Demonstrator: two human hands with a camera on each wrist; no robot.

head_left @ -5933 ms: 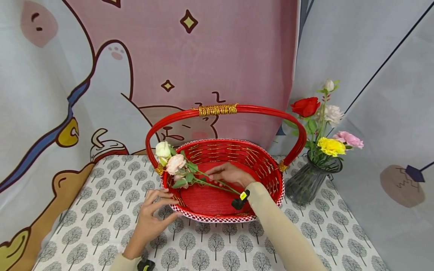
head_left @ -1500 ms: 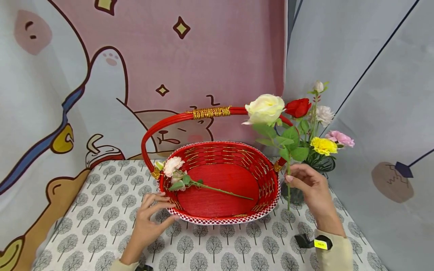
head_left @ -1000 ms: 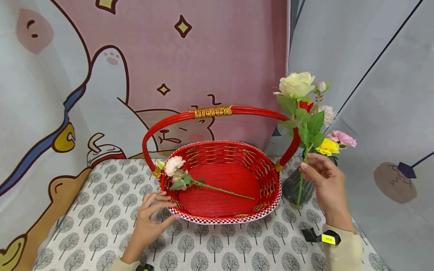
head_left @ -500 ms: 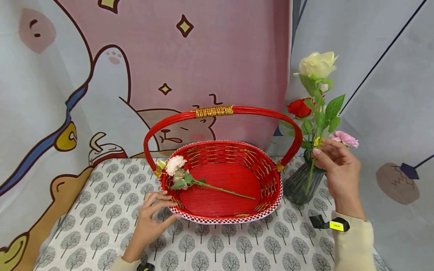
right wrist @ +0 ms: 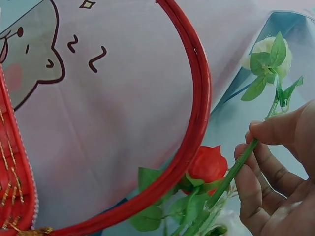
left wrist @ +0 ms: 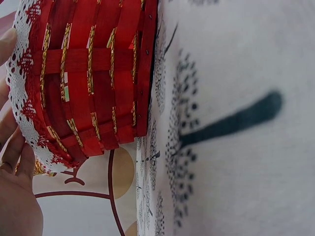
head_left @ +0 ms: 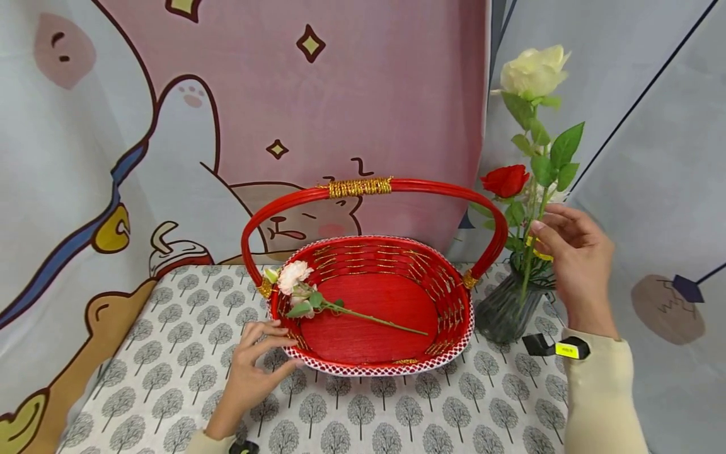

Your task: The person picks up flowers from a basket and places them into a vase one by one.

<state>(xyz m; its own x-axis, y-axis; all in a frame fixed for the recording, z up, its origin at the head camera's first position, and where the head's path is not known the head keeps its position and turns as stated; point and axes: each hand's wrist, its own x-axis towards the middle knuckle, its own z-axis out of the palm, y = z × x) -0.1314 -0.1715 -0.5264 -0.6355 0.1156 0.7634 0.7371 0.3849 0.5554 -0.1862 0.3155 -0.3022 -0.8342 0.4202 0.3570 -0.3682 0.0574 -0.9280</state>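
Observation:
My right hand (head_left: pixel 581 258) pinches the green stem of a white rose (head_left: pixel 533 72) between thumb and fingers. The rose stands upright above the grey glass vase (head_left: pixel 507 315); its stem's lower end reaches the vase mouth, but I cannot tell whether it is inside. In the right wrist view the stem slants up through the fingertips, with a red rose (right wrist: pixel 207 164) behind. My left hand (head_left: pixel 252 372) rests on the left front rim of the red woven basket (head_left: pixel 368 369), fingers spread over its lace edge. A pale pink flower stem (head_left: pixel 374 317) lies in the basket.
The basket's tall red handle (head_left: pixel 363 188) arches up beside the vase. The vase holds a red rose, a partly hidden yellow flower (head_left: pixel 541 249) and other blooms. Under everything is a tree-print cloth (head_left: pixel 363 416). A cartoon curtain (head_left: pixel 397 94) hangs behind.
The white rose, earlier lying in the basket with the pale pink flowers, has been lifted out. My right hand has carried it right and then upward over the vase. The left hand has stayed put.

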